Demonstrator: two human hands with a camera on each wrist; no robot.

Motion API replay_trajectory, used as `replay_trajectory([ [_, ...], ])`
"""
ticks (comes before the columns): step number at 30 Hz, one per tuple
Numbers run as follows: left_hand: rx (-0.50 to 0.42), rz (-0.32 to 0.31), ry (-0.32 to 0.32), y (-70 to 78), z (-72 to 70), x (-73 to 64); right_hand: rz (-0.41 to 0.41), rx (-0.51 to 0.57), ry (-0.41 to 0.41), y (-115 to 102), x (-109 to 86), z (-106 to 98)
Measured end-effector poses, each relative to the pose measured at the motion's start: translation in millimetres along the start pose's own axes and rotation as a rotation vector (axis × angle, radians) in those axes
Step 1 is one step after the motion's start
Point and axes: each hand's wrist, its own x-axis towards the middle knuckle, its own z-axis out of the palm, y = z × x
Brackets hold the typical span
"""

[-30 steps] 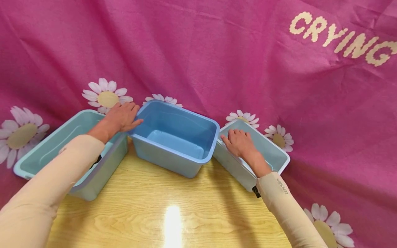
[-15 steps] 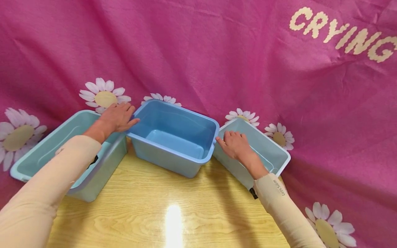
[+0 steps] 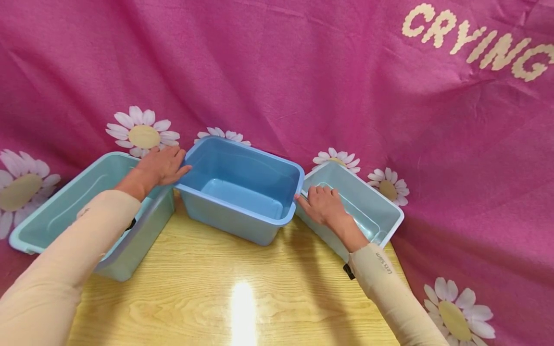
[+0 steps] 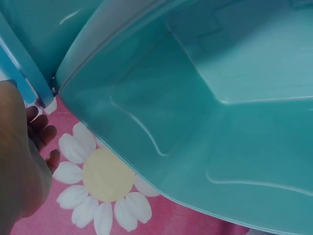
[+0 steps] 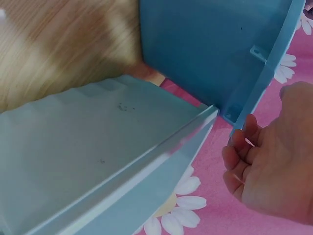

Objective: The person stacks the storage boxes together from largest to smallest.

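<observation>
A blue plastic bin (image 3: 242, 199) stands in the middle of the head view, its inside bare. My left hand (image 3: 157, 168) is at its left rim, palm down, thumb lying over the edge. Loosely bent fingers (image 4: 44, 132) show beside that rim in the left wrist view. My right hand (image 3: 322, 206) reaches to the opposite side, thumb tip right at the bin's right rim. Its loosely curled fingers (image 5: 234, 166) come close to the rim's underside in the right wrist view. Both forearms pass over the neighbouring bins.
A teal bin (image 3: 95, 178) stands at an angle on the left, partly behind the left sleeve. A pale blue-grey bin (image 3: 368, 192) is angled on the right. All stand on a wooden table (image 3: 186, 288) against a pink cloth (image 3: 259, 72) with daisies and lettering.
My right hand has moved left from over the pale bin to the blue bin's right rim. The left hand has stayed at the left rim. The view has shifted slightly.
</observation>
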Motion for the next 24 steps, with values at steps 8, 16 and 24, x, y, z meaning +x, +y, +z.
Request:
replay_trajectory([
  [8, -0.003, -0.010, -0.004, -2.1, 3.2, -1.2, 0.014, 0.029, -0.046, -6, 1.0, 4],
  [16, -0.027, 0.001, 0.011, -6.5, 8.1, -6.4, -0.009, 0.048, -0.020, -12, 3.6, 12],
  [24, -0.032, 0.011, 0.003, -9.1, 11.0, -7.1, -0.024, 0.052, -0.065, -19, 3.5, 11],
])
